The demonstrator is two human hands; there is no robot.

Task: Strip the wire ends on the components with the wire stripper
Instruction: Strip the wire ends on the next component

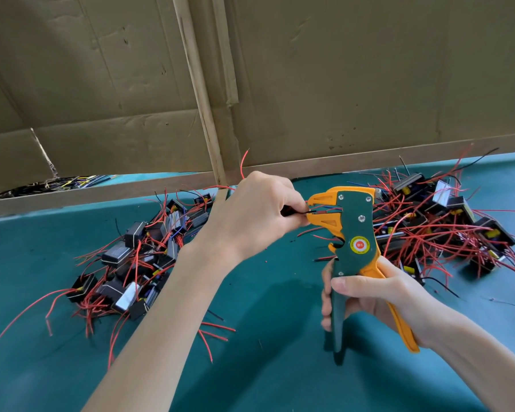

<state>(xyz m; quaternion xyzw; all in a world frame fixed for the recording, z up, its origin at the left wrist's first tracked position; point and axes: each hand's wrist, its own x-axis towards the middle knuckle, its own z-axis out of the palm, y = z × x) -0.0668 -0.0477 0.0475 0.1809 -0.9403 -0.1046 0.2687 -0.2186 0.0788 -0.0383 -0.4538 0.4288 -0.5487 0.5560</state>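
Above tabletop (280, 328): left grip (256, 209) pinches wire (295, 212) in wire stripper (354, 227); right grip (378, 295) clamps handles; many components (116, 254) likely left.

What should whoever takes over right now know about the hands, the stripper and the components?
Left hand pinches a black wire fed into the mouth of the wire stripper. Right hand grips its handles, tool upright. Left pile and right pile of components lie on the teal table; which is stripped, cannot tell. This end looks not yet stripped: squeeze, then continue.
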